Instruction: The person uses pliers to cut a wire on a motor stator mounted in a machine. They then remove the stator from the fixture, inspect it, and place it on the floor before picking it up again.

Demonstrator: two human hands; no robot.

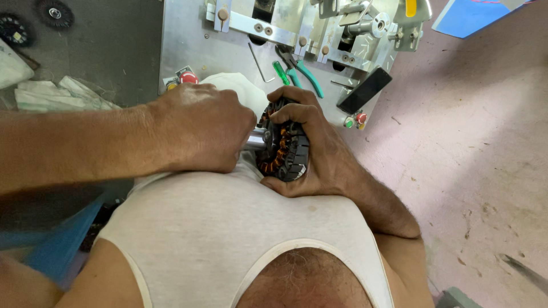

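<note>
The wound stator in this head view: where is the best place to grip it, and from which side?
Probably by the outer black rim, from the person's right. The stator is a ring with copper coils packed inside, so the rim is the firm part. The right hand already wraps it there, fingers over the top edge. The left hand occupies the other side, closed on a metal shaft.

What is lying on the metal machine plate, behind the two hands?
On the metal plate lie green-handled pliers, a hex key and a black phone. The left hand and right hand cover the plate's near edge.
</note>
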